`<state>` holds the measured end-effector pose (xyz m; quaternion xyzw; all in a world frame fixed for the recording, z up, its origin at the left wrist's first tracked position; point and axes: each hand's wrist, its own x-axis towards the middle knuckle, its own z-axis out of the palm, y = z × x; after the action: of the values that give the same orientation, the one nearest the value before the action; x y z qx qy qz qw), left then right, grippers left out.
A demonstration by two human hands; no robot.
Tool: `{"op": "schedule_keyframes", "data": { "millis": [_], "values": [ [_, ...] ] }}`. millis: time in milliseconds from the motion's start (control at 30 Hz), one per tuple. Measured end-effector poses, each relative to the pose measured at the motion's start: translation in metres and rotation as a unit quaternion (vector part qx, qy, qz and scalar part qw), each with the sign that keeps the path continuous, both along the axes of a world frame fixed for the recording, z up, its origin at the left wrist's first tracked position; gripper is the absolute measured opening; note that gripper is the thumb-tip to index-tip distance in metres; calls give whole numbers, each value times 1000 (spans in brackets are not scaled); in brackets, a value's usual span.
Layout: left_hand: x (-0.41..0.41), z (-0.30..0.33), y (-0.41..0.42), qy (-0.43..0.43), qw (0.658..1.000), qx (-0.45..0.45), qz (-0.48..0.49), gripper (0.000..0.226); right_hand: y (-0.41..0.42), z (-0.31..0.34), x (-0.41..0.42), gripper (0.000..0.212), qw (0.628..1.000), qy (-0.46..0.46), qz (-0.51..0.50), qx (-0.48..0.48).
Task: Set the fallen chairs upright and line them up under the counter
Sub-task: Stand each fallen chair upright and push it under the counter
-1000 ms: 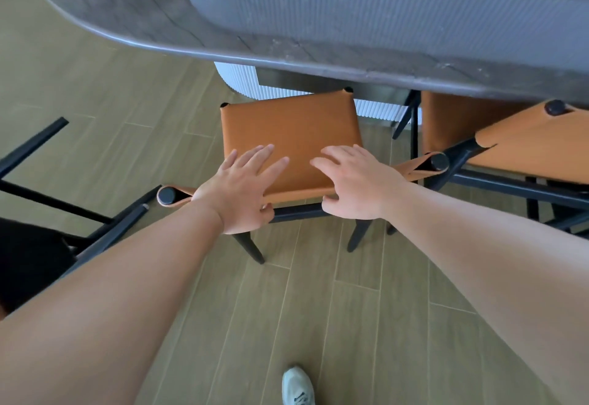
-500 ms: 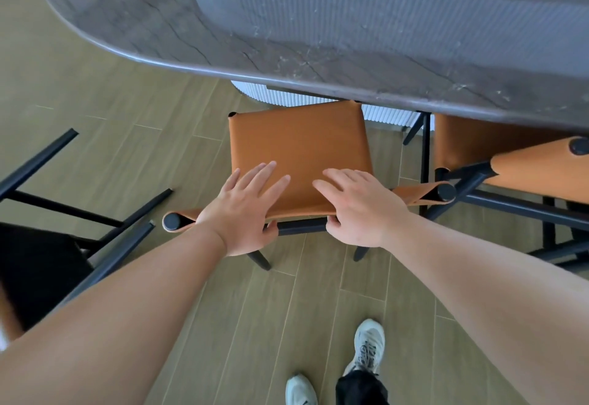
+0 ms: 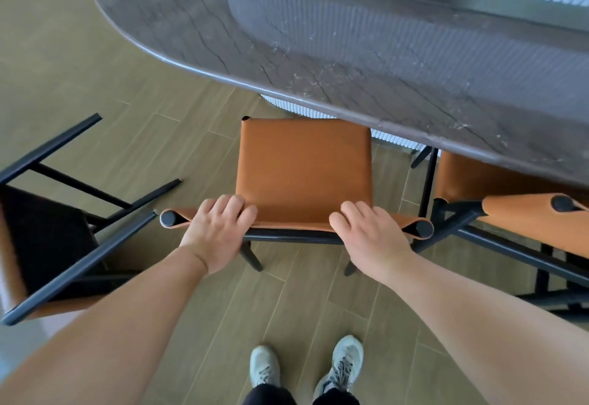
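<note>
An orange leather chair (image 3: 304, 168) with a black frame stands upright in front of me, its seat partly under the dark stone counter (image 3: 318, 63). My left hand (image 3: 216, 232) grips the left part of its orange backrest strap, fingers curled over the top. On the right part of the same backrest, my right hand (image 3: 373, 235) grips likewise. A second orange chair (image 3: 516, 213) stands upright at the right, its seat under the counter. A third chair (image 3: 51, 239) lies fallen on the floor at the left, black legs pointing away.
The wooden plank floor (image 3: 134, 136) stretches left of the counter. The counter's ribbed white base (image 3: 392, 140) sits behind the middle chair. My two shoes (image 3: 306, 366) stand just behind that chair. The fallen chair's legs reach close to the middle chair's left backrest post.
Both hands slid back from lying flat on the seat to curling over the backrest. The view pulled back, and the chair now sits farther from me under the counter.
</note>
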<state>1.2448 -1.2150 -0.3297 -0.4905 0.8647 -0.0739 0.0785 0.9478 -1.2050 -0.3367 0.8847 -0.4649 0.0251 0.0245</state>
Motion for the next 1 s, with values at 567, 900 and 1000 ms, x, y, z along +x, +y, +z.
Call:
{"op": "schedule_keyframes", "data": {
  "millis": [567, 900, 1000],
  "values": [
    [44, 56, -124, -65, 991, 91, -69, 42, -89, 63, -26, 41, 991, 107, -59, 63],
    [49, 73, -144, -47, 990, 74, -109, 51, -101, 66, -17, 45, 989, 97, -87, 67],
    [39, 66, -131, -45, 990, 93, -92, 49, -102, 61, -32, 46, 987, 119, -81, 69]
  ]
}}
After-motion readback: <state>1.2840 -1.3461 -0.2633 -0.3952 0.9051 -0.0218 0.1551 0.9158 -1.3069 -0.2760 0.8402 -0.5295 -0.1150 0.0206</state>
